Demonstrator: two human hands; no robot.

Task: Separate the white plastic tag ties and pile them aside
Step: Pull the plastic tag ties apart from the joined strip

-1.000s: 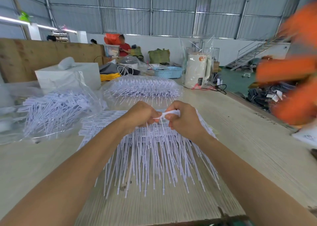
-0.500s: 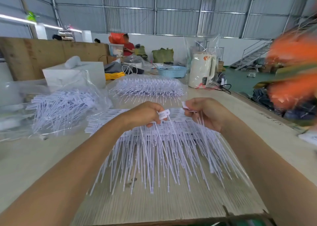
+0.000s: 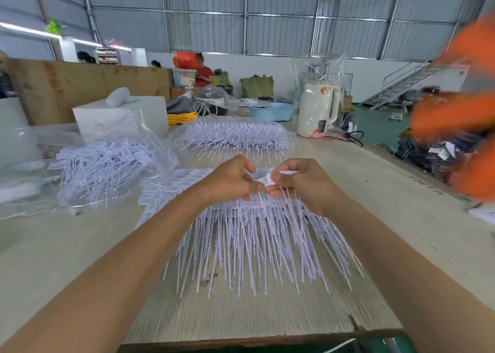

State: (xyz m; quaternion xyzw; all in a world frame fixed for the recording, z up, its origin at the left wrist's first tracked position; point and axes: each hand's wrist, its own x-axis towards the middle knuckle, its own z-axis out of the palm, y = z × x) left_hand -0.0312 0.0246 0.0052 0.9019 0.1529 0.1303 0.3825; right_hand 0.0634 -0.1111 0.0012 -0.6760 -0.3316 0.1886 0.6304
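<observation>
My hands have come back together since half a second ago. Left hand point(image 3: 230, 181) and right hand point(image 3: 300, 184) pinch one white tag point(image 3: 267, 179) with curled fingers, above the tie sheet point(image 3: 251, 235) on the table point(image 3: 375, 192).

Both bare forearms reach forward from the lower corners and converge toward the middle. The left hand point(image 3: 231, 179) is held palm-inward, wrist straight, its fingers curled with the tips turned toward the other hand. The right hand point(image 3: 302, 182) faces it, knuckles outward, fingers bent and thumb tucked underneath. The 2 hands sit just beside each other, fingertips nearly meeting, and together they pinch a white tie point(image 3: 268, 179) between them. The right wrist angles slightly inward; the left forearm runs straighter.
</observation>
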